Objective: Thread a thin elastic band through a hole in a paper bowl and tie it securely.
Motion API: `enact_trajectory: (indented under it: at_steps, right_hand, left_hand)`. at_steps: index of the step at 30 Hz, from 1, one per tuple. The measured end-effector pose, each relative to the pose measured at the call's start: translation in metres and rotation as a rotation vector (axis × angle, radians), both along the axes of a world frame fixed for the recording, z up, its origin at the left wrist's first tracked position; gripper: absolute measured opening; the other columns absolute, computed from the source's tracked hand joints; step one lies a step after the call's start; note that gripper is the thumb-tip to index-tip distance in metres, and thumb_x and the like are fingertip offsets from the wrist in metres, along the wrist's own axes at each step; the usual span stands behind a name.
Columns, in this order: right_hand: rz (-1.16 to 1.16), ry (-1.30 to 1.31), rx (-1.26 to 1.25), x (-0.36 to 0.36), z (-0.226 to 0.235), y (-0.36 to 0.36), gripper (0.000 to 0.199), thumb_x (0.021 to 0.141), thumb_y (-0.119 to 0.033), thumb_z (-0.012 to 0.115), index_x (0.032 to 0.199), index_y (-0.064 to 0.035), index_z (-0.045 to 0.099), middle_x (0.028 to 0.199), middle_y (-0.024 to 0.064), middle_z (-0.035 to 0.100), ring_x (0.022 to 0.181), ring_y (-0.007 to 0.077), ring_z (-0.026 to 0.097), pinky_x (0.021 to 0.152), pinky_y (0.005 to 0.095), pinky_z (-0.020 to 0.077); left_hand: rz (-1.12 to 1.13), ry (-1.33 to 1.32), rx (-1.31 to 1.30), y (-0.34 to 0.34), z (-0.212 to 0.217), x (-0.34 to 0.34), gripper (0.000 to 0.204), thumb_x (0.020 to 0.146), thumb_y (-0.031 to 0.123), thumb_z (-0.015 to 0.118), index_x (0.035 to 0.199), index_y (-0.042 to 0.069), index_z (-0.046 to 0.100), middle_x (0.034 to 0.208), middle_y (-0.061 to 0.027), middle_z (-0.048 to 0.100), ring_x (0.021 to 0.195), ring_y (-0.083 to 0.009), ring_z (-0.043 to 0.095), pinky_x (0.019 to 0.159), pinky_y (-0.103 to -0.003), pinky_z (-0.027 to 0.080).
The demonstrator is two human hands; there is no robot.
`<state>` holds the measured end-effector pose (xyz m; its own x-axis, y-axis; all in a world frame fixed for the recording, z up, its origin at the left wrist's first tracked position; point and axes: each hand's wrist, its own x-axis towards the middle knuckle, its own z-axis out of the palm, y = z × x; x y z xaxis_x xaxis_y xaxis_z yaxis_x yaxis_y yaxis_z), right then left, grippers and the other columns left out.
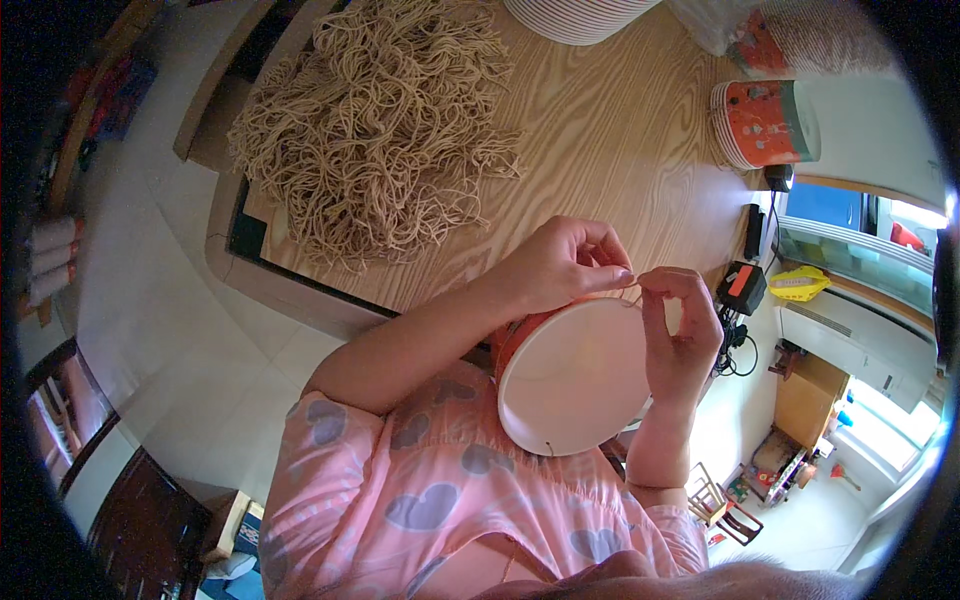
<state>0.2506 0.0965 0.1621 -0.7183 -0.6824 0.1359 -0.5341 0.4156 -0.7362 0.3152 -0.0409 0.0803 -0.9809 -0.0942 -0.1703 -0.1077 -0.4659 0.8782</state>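
Observation:
A white-lined paper bucket (575,385) with an orange outside rests tilted against my body, its round mouth turned up toward me. My left hand (575,262) is above its far rim, thumb and forefinger pinched together. Right beside it, my right hand (685,325) also pinches, its fingertips almost touching the left ones. Between the fingertips, at the rim, a thin beige cord just shows; most of it is hidden by the fingers. A small dark bit of cord or a hole sits at the bucket's near rim. On the table lies a big tangled heap of beige cords (385,130).
The wood-grain table (610,130) reaches away from me. A stack of white buckets (580,15) stands at its far edge, and stacked orange printed buckets (765,122) stand far right. Black adapters with cables (740,290) and a yellow bag (800,283) are at the right.

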Motion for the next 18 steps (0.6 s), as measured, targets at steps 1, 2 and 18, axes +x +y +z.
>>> enact_trajectory:
  at_steps: [1,2,18]
  right_hand:
    - [0.000,0.000,0.000,0.000,0.000,0.000,0.017,0.071,0.012,0.058,0.083,0.0008,0.061,0.082,0.0088,0.061,0.076,0.0175,0.060,0.070,0.0264,0.0475]
    - [0.000,0.008,0.016,0.000,-0.001,0.001,0.017,0.071,0.012,0.057,0.083,0.0009,0.061,0.082,0.0089,0.061,0.077,0.0177,0.060,0.070,0.0266,0.0476]
    - [-0.029,0.023,0.020,0.000,-0.004,-0.002,0.014,0.072,0.012,0.059,0.081,0.0009,0.059,0.081,0.0094,0.061,0.077,0.0193,0.060,0.070,0.0271,0.0475]
  left_hand:
    - [-0.004,0.014,0.053,0.002,-0.002,-0.001,0.006,0.084,0.010,0.062,0.087,0.005,0.059,0.077,-0.0013,0.062,0.069,-0.0052,0.055,0.062,-0.021,0.045]
    - [-0.007,0.029,0.105,0.002,-0.002,-0.001,0.006,0.084,0.010,0.061,0.088,0.005,0.059,0.077,-0.0018,0.062,0.068,-0.0052,0.055,0.062,-0.021,0.045]
    - [-0.052,0.050,0.085,0.003,-0.001,0.001,0.014,0.084,0.013,0.064,0.091,0.001,0.060,0.083,-0.0044,0.064,0.078,-0.0100,0.060,0.069,-0.024,0.049]
